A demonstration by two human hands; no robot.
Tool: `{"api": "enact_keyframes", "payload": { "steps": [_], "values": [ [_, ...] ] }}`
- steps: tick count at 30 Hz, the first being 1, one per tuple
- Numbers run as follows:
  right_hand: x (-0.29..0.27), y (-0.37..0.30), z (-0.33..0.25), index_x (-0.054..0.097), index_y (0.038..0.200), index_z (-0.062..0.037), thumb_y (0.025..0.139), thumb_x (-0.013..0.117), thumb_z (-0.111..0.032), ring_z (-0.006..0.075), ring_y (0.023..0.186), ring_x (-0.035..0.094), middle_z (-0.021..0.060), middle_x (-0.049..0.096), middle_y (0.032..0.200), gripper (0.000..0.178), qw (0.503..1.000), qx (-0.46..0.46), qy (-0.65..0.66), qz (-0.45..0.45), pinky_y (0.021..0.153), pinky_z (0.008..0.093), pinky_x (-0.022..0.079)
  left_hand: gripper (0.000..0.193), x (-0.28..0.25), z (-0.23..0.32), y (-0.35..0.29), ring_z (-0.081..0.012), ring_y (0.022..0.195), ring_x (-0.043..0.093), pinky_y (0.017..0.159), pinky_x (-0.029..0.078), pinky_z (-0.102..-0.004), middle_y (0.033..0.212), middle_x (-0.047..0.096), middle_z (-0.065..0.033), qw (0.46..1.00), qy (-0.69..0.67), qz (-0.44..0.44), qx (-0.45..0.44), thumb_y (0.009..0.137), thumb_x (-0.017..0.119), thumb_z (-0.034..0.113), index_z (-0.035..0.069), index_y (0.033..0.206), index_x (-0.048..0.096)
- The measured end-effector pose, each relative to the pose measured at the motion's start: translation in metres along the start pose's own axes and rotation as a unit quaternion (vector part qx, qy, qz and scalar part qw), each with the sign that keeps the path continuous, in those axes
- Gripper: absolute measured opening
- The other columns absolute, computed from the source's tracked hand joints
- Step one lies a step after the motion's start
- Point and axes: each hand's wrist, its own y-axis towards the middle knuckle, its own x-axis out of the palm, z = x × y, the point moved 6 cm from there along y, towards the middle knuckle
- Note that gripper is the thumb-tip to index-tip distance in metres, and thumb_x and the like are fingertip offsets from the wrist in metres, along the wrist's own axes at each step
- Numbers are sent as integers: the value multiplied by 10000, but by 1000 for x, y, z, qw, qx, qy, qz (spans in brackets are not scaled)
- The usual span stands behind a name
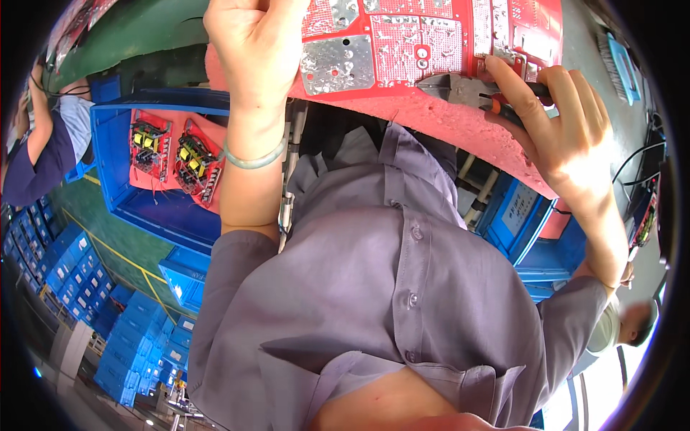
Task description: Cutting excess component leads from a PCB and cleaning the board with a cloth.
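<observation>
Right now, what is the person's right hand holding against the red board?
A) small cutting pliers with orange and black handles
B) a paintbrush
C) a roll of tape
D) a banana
A: the right hand grips small cutting pliers, their metal tips pressed to the solder side of the red circuit board, while the left hand steadies the board.
</observation>
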Motion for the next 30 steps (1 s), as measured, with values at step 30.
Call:
{"api": "enact_keyframes", "payload": {
  "steps": [30],
  "values": [
    [-12, 14, -26, 659, 1072, -135, 585, 718, -203, 186, 663, 515, 45, 492, 795, 496, 999, -37, 22, 25, 581, 313, 453, 452, -2, -3, 1, -158, 1066, 537, 922, 395, -257, 1209, 537, -164, 1000, 3, -12, 1, 889, 441, -11, -110, 1316, 331]
  ]
}}
